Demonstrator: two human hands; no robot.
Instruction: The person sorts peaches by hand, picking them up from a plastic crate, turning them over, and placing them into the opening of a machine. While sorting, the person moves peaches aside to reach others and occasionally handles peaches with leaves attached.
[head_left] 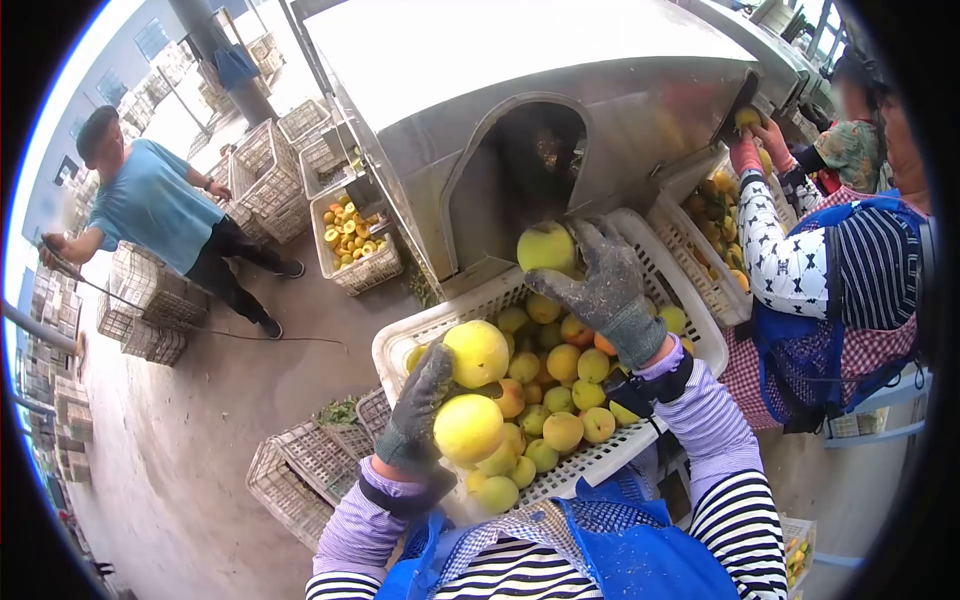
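My left hand (418, 405), in a dark grey glove, holds two yellow peaches, one (477, 352) above the other (467, 428), over a white plastic crate (420, 335) full of yellow and orange peaches. My right hand (602, 290), also gloved, grips one pale yellow peach (546, 246) at the arched opening (520, 165) of a stainless steel machine (560, 70). Both hands are above the crate, the right further away from me.
A co-worker in a striped top and blue apron (840, 290) at right puts a peach (748, 117) into another opening, beside a second crate (700, 255). A person in a blue shirt (150, 210) stands at left among stacked empty crates (150, 310). More empty crates (310, 465) lie below.
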